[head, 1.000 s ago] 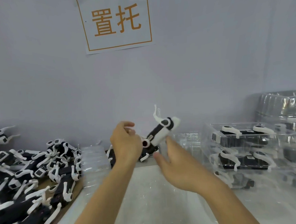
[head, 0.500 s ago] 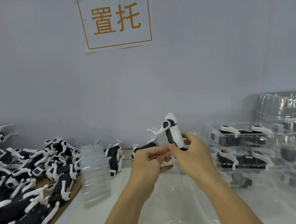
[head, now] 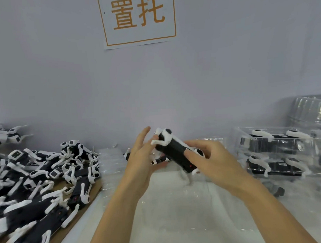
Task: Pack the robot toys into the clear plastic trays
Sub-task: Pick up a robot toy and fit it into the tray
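Observation:
A black-and-white robot toy (head: 175, 153) is held in the air in front of me, lying slanted with its black underside toward me. My right hand (head: 210, 163) grips its lower end, fingers curled over the body. My left hand (head: 141, 158) is beside the toy's upper end with fingers straight and spread, touching a white leg. Below the hands lies a clear plastic tray (head: 177, 211) on the table.
A large heap of robot toys (head: 40, 180) covers the left side on brown board. A stack of clear trays (head: 112, 163) stands beside it. Packed clear trays (head: 277, 153) with toys are stacked at the right. A wall with a sign is behind.
The toy has turned from upright to slanted with its black underside showing. My left hand opened its fingers and rose beside the toy; my right hand shifted along the body.

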Available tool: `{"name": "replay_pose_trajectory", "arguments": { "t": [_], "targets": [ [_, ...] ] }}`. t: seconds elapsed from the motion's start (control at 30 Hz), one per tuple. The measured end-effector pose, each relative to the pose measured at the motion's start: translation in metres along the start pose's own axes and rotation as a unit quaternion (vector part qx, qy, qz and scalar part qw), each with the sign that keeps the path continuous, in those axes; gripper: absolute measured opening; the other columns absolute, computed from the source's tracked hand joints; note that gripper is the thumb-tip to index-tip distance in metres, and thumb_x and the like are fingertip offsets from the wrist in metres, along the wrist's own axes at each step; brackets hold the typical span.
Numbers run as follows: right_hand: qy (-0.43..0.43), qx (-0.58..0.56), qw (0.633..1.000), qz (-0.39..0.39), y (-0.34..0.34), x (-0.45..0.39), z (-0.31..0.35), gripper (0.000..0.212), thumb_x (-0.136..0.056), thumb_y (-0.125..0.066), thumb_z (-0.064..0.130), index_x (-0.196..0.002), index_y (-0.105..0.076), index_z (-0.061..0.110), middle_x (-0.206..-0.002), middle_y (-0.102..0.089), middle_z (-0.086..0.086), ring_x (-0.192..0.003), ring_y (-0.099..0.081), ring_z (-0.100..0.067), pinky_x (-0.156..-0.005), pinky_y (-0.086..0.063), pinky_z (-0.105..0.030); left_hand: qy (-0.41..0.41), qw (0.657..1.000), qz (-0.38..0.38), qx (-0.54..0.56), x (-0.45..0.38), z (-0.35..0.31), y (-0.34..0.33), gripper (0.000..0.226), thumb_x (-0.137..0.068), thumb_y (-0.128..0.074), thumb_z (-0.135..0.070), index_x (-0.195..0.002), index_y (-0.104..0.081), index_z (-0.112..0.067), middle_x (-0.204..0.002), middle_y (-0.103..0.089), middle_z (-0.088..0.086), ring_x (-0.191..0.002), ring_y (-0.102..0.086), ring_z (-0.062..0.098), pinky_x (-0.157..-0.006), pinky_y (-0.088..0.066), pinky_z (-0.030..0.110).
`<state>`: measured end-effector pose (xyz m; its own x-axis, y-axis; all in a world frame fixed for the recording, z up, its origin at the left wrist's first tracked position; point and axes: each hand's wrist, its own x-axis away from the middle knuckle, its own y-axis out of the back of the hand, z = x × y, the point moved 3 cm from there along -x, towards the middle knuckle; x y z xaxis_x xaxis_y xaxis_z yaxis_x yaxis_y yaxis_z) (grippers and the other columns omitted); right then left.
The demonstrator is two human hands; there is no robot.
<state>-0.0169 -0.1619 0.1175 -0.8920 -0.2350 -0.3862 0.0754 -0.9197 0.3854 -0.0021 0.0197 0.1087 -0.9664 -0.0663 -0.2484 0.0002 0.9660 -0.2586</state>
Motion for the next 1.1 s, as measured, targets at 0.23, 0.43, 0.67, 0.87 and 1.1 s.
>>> {"name": "replay_pose_trajectory", "arguments": {
  "t": [0.23, 0.43, 0.67, 0.87, 1.1],
  "targets": [
    [-0.002, 0.115, 0.993, -0.026, -0.014, -0.004, -0.007, 0.027, -0.08, -0.079, 0.02, -0.101, -0.072, 0.034, -0.086, -0.07, 0.011, -0.079, -0.063, -0.005, -0.068, -0.048, -0.019, 0.003, 0.992, 0.074, 0.1, 0.001, 0.003, 0.009, 0.03, -0.091, -0.062, -0.019, -0.12, -0.063, -0.01, -0.104, -0.074, 0.012, -0.089, -0.071, 0.025, -0.073, -0.06, 0.036],
    [0.007, 0.239, 0.967, -0.088, -0.015, -0.009, -0.027, 0.039, -0.085, -0.073, 0.012, -0.119, -0.066, 0.029, -0.104, -0.063, 0.01, -0.09, -0.053, -0.01, -0.067, -0.033, -0.014, -0.067, 0.959, -0.126, -0.246, -0.003, 0.025, 0.032, 0.023, -0.098, -0.05, -0.009, -0.108, -0.067, -0.02, -0.111, -0.07, -0.003, -0.103, -0.063, 0.008, -0.085, -0.044, 0.009],
    [-0.047, 0.242, 0.969, -0.033, -0.029, -0.007, -0.048, 0.041, -0.088, -0.069, 0.012, -0.124, -0.065, 0.029, -0.11, -0.061, 0.007, -0.097, -0.053, -0.013, -0.079, -0.042, -0.026, 0.046, 0.948, -0.084, -0.304, -0.008, 0.073, 0.041, 0.031, -0.102, -0.042, -0.014, -0.122, -0.063, -0.025, -0.133, -0.057, -0.012, -0.123, -0.052, 0.011, -0.103, -0.04, 0.033],
    [-0.097, 0.213, 0.972, -0.019, -0.038, -0.007, -0.064, 0.041, -0.084, -0.074, 0.014, -0.123, -0.067, 0.027, -0.12, -0.062, 0.001, -0.104, -0.056, -0.015, -0.082, -0.04, -0.025, 0.153, 0.966, -0.073, -0.193, 0.002, 0.087, 0.049, 0.04, -0.096, -0.043, -0.008, -0.084, -0.078, -0.024, -0.099, -0.071, 0.005, -0.089, -0.061, 0.016, -0.079, -0.051, 0.036],
    [-0.096, 0.302, 0.949, 0.001, -0.045, -0.002, -0.068, 0.032, -0.081, -0.069, 0.009, -0.107, -0.074, 0.027, -0.102, -0.063, 0.0, -0.081, -0.056, -0.014, -0.064, -0.047, -0.023, 0.196, 0.976, -0.084, -0.038, 0.011, 0.095, 0.043, 0.021, -0.091, -0.059, -0.029, -0.088, -0.074, -0.016, -0.087, -0.073, 0.002, -0.077, -0.07, 0.016, -0.059, -0.052, 0.026]
  ]
}}
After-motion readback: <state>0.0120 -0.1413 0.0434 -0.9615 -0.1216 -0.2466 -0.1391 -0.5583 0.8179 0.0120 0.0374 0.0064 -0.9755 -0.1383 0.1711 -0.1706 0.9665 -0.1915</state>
